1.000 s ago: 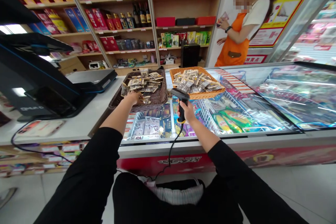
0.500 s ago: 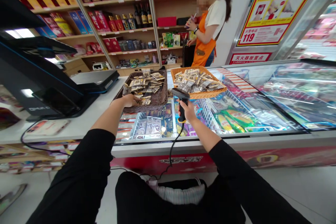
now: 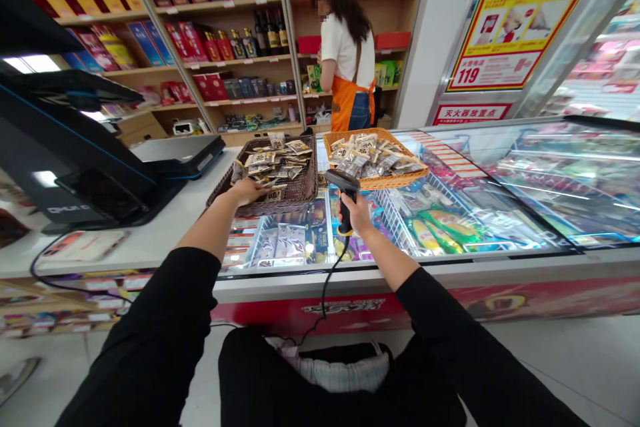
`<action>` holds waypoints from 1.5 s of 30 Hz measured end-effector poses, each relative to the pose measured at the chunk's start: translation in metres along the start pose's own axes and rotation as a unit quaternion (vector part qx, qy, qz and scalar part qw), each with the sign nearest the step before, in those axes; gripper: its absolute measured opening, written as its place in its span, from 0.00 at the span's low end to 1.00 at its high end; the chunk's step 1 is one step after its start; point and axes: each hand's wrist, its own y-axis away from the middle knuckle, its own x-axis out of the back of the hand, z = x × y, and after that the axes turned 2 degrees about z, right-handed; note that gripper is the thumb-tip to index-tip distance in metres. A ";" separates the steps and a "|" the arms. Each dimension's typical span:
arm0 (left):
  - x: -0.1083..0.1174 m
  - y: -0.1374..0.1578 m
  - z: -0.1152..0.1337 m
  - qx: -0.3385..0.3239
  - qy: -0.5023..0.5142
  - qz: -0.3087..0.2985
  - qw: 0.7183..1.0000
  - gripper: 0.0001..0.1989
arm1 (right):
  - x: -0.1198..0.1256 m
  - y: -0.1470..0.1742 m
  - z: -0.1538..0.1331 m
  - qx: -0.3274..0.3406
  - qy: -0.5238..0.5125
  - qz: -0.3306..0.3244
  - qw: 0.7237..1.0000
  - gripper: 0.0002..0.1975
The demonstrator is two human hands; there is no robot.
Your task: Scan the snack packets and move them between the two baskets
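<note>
My right hand [image 3: 357,212] is wrapped around the handle of a black barcode scanner [image 3: 342,180], its head tilted up to the left. A dark cable [image 3: 327,287] hangs down from the handle. My left hand [image 3: 246,191] reaches into the near left part of a dark brown wicker basket [image 3: 305,195]. Its fingers are closed at the edge of a small snack packet [image 3: 267,185]; the fingertips are partly hidden. Several similar beige packets lie in this basket. To its right, an orange-tan wicker basket [image 3: 395,180] holds a heap of the same sort of packets.
Both baskets stand on a glass-topped freezer [image 3: 505,240] with packaged goods inside. A dark checkout machine [image 3: 75,167] with a scale plate [image 3: 175,149] and a phone-like item [image 3: 83,245] occupy the left counter. Behind, a person in an orange apron [image 3: 345,100] faces the shelves.
The person behind has moved left and turned away towards the shelves. My left hand has shifted slightly, with a packet now showing at its fingertips. The scanner stays nearly in place.
</note>
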 end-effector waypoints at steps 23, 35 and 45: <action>-0.028 -0.035 0.130 0.037 0.665 0.130 0.734 0.16 | 0.005 -0.001 -0.007 0.079 0.100 0.001 0.992 0.15; -0.037 -0.047 0.134 -0.127 0.611 0.180 0.760 0.17 | 0.003 0.005 -0.010 0.126 0.145 -0.005 0.981 0.14; -0.036 -0.043 0.136 -0.115 0.579 0.161 0.791 0.17 | 0.001 0.004 -0.006 0.110 0.085 -0.010 0.990 0.16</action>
